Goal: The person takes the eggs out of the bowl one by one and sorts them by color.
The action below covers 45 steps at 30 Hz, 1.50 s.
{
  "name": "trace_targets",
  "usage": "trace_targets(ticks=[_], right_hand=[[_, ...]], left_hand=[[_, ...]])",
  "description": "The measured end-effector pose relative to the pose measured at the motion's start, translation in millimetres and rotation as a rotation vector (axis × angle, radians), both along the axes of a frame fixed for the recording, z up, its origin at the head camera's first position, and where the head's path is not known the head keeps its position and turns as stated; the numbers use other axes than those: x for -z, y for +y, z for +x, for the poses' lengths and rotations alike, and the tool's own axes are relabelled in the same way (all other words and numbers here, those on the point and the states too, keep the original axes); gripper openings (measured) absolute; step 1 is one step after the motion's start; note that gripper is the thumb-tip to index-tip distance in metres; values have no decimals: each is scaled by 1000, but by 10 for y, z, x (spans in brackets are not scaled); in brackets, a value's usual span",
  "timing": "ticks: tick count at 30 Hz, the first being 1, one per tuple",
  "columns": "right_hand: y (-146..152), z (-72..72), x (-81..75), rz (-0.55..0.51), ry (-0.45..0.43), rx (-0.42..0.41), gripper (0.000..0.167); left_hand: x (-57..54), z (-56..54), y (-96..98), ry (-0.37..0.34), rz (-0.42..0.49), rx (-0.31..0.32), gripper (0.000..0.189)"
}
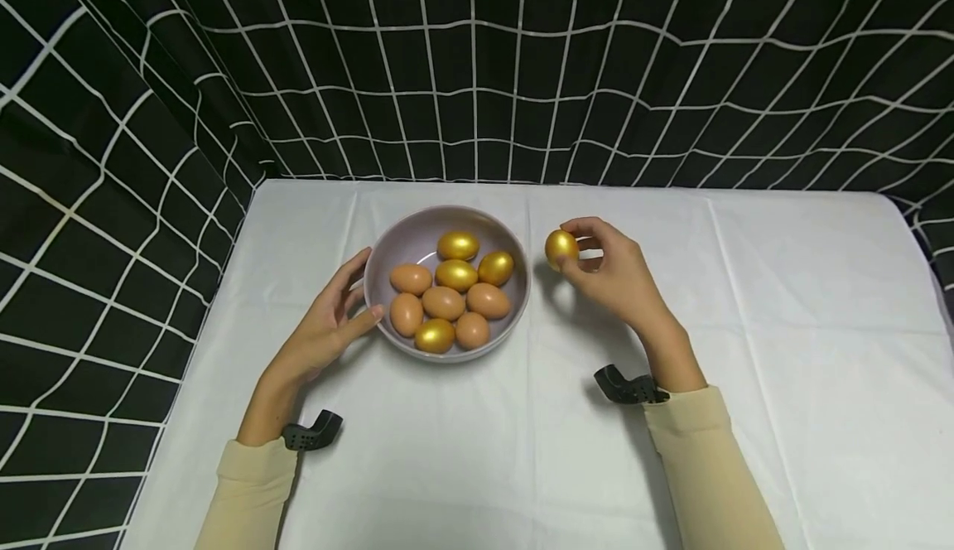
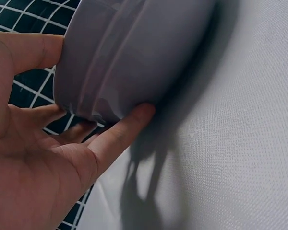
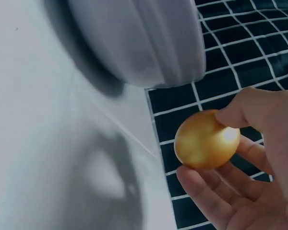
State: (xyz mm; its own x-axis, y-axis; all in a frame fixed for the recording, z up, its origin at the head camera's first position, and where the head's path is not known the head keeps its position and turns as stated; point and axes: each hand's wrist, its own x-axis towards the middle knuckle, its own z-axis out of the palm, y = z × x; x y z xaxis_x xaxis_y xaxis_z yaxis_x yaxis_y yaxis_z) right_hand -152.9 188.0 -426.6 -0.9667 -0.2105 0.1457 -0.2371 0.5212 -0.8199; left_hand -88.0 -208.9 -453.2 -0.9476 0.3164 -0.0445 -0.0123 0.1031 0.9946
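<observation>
Pinching a gold egg (image 1: 561, 249) right of frame centre, the right hand (image 1: 615, 272) hovers; the left hand (image 1: 325, 330), fingers spread, touches the bowl (image 1: 406, 239).

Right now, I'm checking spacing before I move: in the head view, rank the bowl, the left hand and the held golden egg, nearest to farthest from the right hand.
1. Held golden egg: pinched in the right hand.
2. Bowl: left of that egg.
3. Left hand: at the bowl's far left side.
</observation>
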Motion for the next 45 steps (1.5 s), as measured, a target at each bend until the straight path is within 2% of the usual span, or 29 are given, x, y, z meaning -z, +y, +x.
trace_targets(ticks=[12, 22, 27, 34, 42, 45], right_hand=[[-39, 13, 132, 190, 115, 90, 38], [-124, -62, 199, 274, 138, 81, 36], [-164, -103, 178, 299, 148, 85, 36], [-251, -145, 217, 314, 114, 56, 37], [-132, -67, 209, 331, 125, 63, 38], [-133, -59, 224, 332, 120, 53, 41]], left_hand=[[0, -15, 6, -4, 2, 27, 86], [-1, 2, -38, 6, 5, 26, 86], [0, -9, -54, 13, 12, 27, 85], [-23, 28, -148, 10, -16, 4, 85], [3, -23, -64, 8, -3, 46, 84], [10, -20, -64, 2, -3, 37, 84]])
